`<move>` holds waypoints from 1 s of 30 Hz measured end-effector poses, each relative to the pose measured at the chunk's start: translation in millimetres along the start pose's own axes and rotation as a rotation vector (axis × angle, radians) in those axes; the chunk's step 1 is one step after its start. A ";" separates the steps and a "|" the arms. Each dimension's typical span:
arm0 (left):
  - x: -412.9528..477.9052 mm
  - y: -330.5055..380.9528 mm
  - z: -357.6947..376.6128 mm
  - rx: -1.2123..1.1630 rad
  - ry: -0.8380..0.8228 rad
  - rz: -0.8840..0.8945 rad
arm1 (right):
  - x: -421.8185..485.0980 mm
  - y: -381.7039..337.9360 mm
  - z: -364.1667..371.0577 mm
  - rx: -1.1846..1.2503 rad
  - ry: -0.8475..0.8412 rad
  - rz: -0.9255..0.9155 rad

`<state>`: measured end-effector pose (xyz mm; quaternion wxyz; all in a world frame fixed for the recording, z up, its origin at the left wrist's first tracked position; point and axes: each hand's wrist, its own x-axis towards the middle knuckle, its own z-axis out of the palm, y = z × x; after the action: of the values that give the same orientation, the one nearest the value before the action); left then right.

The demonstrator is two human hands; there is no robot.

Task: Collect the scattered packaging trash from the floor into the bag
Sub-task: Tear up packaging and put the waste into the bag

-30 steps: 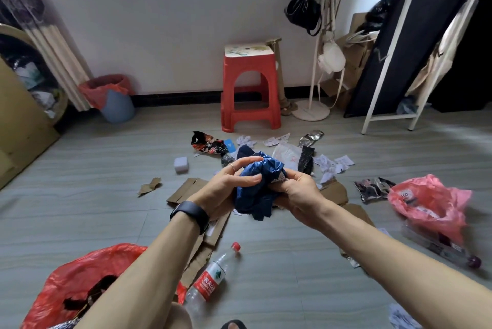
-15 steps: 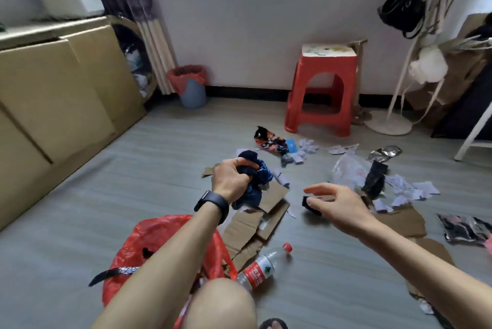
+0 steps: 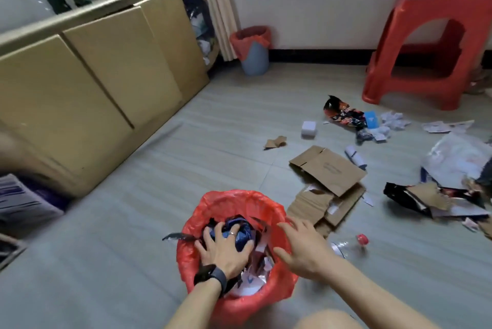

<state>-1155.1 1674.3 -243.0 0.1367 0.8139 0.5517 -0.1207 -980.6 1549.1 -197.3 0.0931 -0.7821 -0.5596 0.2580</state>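
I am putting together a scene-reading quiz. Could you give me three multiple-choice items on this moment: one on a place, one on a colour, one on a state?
1. Where is the blue wrapper?
A. On the stool
B. Inside the red bag
C. Beside the bin

2. What colour is the body of the plastic stool?
A. Red
B. Green
C. Black

3. How is the right hand?
A. Gripping a bottle
B. Clenched in a fist
C. Open, fingers spread, holding nothing

Answers:
1. B: the left hand grips it within the bag's mouth.
2. A: its legs and frame are plainly red.
3. C: its fingers fan out at the bag's rim, with nothing in them.
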 end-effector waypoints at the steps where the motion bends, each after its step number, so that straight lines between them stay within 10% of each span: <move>1: -1.5 -4.2 10.3 0.013 -0.050 -0.038 | 1.0 0.2 7.4 -0.038 -0.010 -0.006; 30: 63.9 -6.3 71.1 0.241 -0.340 0.162 | 34.9 13.8 46.8 0.013 -0.040 -0.031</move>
<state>-1141.1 1706.4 -332.1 0.1386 0.8340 0.4351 -0.3098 -984.6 1569.7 -253.5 0.0909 -0.7673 -0.5717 0.2758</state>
